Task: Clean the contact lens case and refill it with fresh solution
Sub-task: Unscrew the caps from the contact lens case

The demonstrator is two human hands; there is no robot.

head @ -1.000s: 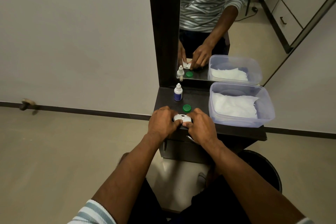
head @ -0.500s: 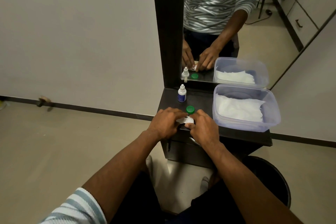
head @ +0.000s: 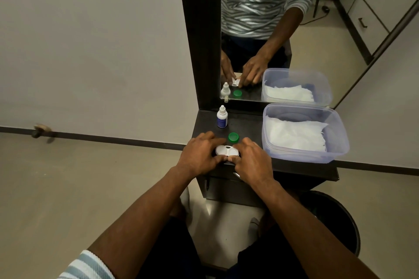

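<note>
A tall mirror (head: 260, 29) in a dark frame stands at the back of a dark shelf (head: 247, 124), against a pale wall, and it reflects a striped shirt, both hands and the things on the shelf. Below the shelf's right end sits a round black bin (head: 335, 222) on the beige floor; what is inside it cannot be made out. On the right of the shelf, close against the mirror, stands a clear plastic tub (head: 340, 142) with no lid on it, and it holds a loose layer of white tissues (head: 294, 136) that covers most of its bottom. Both forearms reach in from the bottom edge, the left one showing a striped sleeve (head: 86, 265) pushed back. The left hand (head: 199, 154) and the right hand (head: 254, 161) meet at the front edge of the shelf, fingers curled, each gripping one end of the white lens case (head: 227, 150), which lies flat between them on the shelf. The thumbs press at its near side. Its two round wells appear uncovered and white; whether there is liquid in them cannot be told. At the back left of the shelf, near the mirror frame, a small white bottle (head: 221, 118) with a blue label stands upright, its nozzle cap on. A green cap (head: 233, 137) lies on the shelf just beyond the case, between the two hands' fingertips and apart from the bottle.
</note>
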